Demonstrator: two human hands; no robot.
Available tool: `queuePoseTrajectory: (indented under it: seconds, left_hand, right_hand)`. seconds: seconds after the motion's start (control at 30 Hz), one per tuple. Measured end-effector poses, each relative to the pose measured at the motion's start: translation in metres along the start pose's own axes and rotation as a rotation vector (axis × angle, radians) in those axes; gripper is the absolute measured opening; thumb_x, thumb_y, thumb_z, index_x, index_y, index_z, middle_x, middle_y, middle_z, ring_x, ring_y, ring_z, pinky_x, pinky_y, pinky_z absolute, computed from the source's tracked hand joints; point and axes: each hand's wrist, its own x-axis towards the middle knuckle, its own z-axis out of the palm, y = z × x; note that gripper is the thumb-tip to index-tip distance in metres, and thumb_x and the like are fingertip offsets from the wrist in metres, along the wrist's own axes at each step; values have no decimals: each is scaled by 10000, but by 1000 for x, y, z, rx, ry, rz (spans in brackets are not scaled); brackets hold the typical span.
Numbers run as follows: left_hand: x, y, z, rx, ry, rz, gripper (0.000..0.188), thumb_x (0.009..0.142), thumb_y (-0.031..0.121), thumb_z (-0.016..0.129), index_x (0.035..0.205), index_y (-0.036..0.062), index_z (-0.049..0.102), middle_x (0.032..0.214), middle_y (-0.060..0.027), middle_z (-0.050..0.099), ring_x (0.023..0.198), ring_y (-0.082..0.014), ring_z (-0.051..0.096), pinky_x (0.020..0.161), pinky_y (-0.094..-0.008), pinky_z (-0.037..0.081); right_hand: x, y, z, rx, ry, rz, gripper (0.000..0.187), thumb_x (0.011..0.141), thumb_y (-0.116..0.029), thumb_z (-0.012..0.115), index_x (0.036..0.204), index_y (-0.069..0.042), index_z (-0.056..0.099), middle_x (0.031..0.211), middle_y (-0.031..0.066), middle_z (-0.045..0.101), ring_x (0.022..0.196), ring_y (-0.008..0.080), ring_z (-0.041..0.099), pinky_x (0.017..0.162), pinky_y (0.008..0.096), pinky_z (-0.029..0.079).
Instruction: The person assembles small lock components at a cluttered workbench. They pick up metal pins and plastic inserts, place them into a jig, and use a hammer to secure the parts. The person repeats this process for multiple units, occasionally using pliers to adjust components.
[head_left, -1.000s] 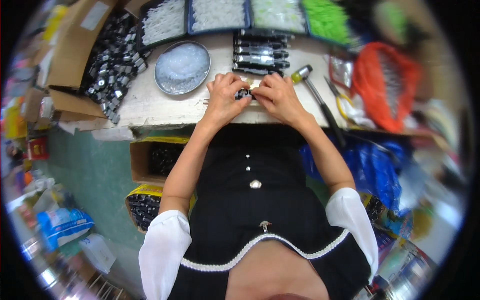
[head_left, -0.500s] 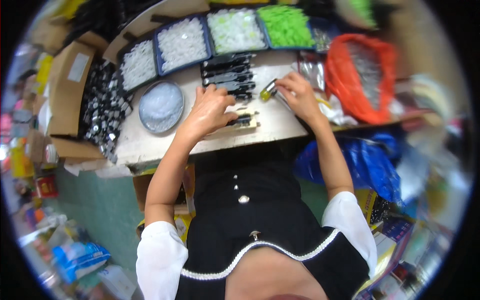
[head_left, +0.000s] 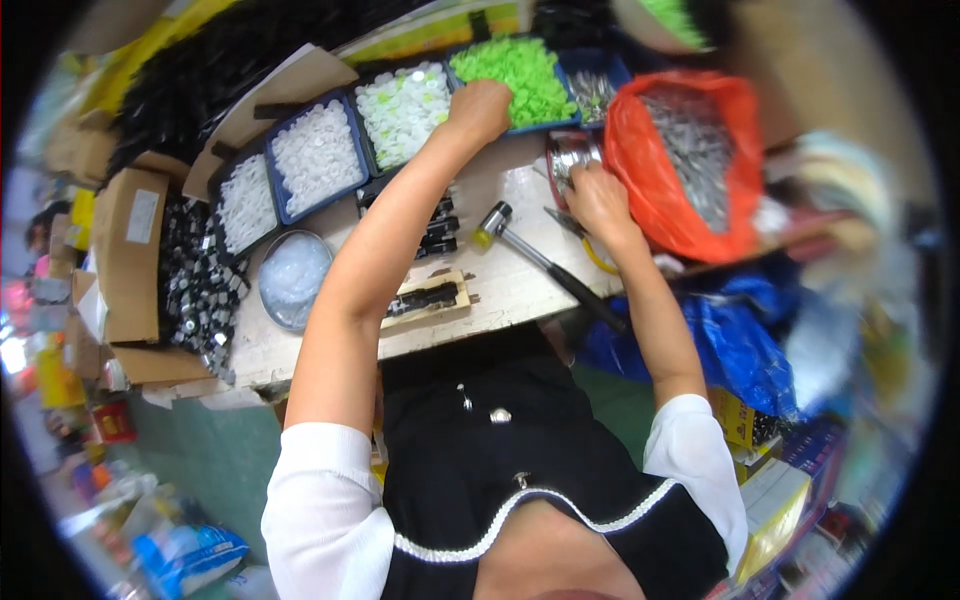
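Note:
My left hand [head_left: 482,112] is at the near-left edge of a tray of bright green plastic pieces [head_left: 530,75]. Its fingers are curled down; their tips and anything between them are hidden. At the right, my right hand [head_left: 602,208] bends its fingers into a small clear container of metal parts [head_left: 570,158], and what they pinch cannot be made out. Between my arms lies a hammer [head_left: 540,258] with a black grip and a yellow face. A wooden jig [head_left: 463,287] near the table edge cradles a black part [head_left: 428,299]. More black parts [head_left: 440,235] lie behind it, partly under my left forearm.
Trays of white pieces [head_left: 318,155] curve along the back left, beside a round dish [head_left: 292,280]. A cardboard box [head_left: 130,260] of black pieces stands far left. Yellow-handled pliers [head_left: 598,258] lie by my right wrist, near a red bag [head_left: 740,110] of metal parts.
My left hand has left the jig and reached up to the green tray. My right hand has let go of the hammer, now lying on the table, and moved to the clear container.

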Motion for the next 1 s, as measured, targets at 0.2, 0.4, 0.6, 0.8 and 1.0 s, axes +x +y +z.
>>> queuePoseTrajectory:
  seconds: [0.2,0.4,0.6,0.8,1.0]
  left_hand:
    - [8,-14,3,-75,1,-35,131,629,61,604,742,28,661,799,-213,633,779,-381,615,671,-440,497]
    - [13,-25,-5,-350,87,-52,300,563,84,686,861,51,690,839,-171,652,790,-343,624,723,-398,498]
    - [7,-31,-18,-447,60,-17,292,633,71,711,913,3,669,732,-129,655,670,-190,633,634,-294,506]
    - [-57,-9,-43,-1431,94,-276,177,772,-13,629,938,-73,625,759,-125,641,690,-179,636,635,-274,535]
    - [-164,19,-27,-1921,199,-293,189,800,-34,600,987,-59,598,903,-163,633,768,-222,639,690,-346,543]
  right_hand:
    - [9,-1,2,-7,-12,-28,137,718,-41,526,804,0,625,834,223,593,737,387,604,664,457,485]
    - [6,6,3,78,34,-39,170,707,-18,514,812,-43,645,829,188,603,769,380,591,680,474,453]
    - [4,7,2,99,90,-41,105,731,-83,572,801,-33,631,836,196,598,779,382,588,675,472,450]
    - [0,9,4,194,135,-66,141,722,-143,622,695,-7,599,753,199,597,713,385,588,646,470,451]
    - [-16,-20,-17,794,12,80,149,798,-120,597,788,25,629,668,150,594,589,260,572,557,357,433]
